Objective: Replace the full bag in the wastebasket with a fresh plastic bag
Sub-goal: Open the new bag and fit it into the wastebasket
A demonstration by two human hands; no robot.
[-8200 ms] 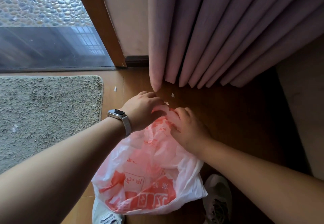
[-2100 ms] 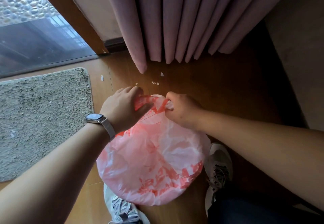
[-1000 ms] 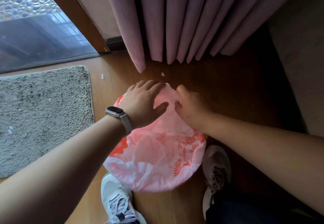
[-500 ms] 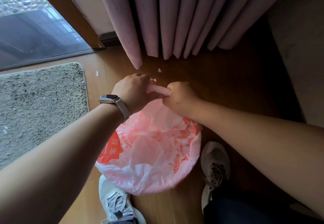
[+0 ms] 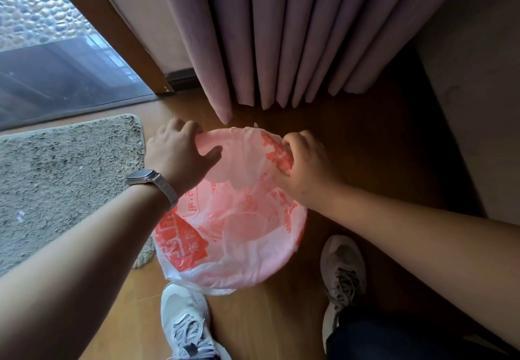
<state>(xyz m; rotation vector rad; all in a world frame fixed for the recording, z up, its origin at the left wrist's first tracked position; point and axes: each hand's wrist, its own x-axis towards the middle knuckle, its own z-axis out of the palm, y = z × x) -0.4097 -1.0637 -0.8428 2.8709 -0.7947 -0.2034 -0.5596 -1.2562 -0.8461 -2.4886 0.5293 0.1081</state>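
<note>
Plastic bag [image 5: 230, 218], white with red print, drawn taut over a round form that its film hides, standing on the wooden floor [image 5: 365, 148] between both hands. From left: shaggy grey rug [image 5: 64, 176], its near corner reaching the bag's lower left edge; wristwatch [image 5: 143, 176] on the left wrist; left hand [image 5: 180, 154] grasping the bag's far left edge, fingers curled over the edge and thumb laid across the film on top; right hand [image 5: 304, 168] clenched on bunched film at the far right edge. Pink curtain [image 5: 281, 35] hangs beyond, one fold tip just past the bag's far edge. Left shoe [image 5: 183, 320] just below the bag; right shoe [image 5: 342, 264] beside its near right side
</note>
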